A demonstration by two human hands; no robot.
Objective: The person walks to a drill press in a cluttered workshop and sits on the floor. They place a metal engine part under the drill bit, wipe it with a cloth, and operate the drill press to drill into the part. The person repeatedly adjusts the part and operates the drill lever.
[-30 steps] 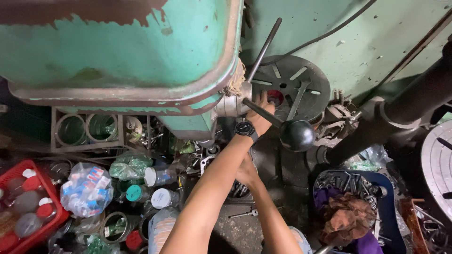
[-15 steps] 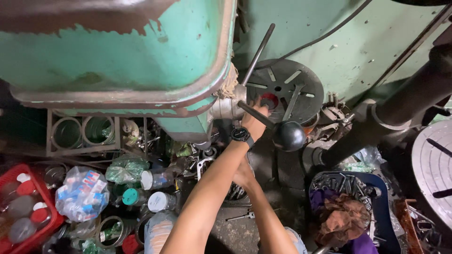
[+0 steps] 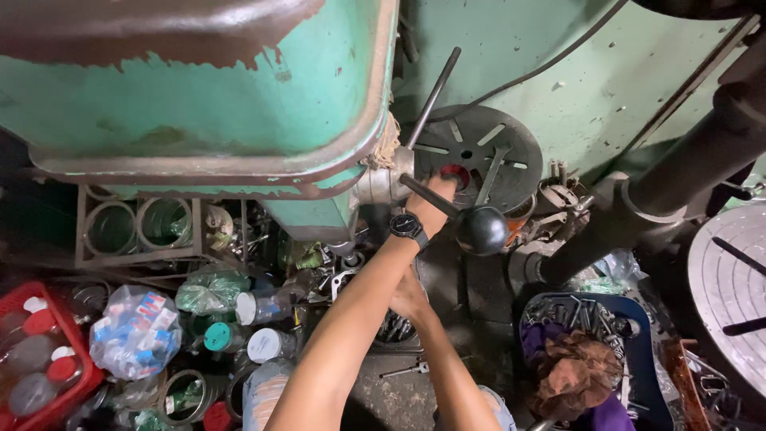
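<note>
Nearest us, our right hand (image 3: 408, 297) sits low under the machine, grip hidden, so we cannot tell. Farther up, our left hand (image 3: 435, 199) clenches the feed lever (image 3: 435, 199), its rod running right-down to the black ball knob (image 3: 481, 230).

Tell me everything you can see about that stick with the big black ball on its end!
The lever is a thin dark metal rod ending in a shiny black ball knob. It sticks out of a grey hub on the side of the green machine, slanting down towards the camera. A second, bare rod points up from the same hub. The hand wearing a black wristwatch appears to grip the rod near the hub.
</note>
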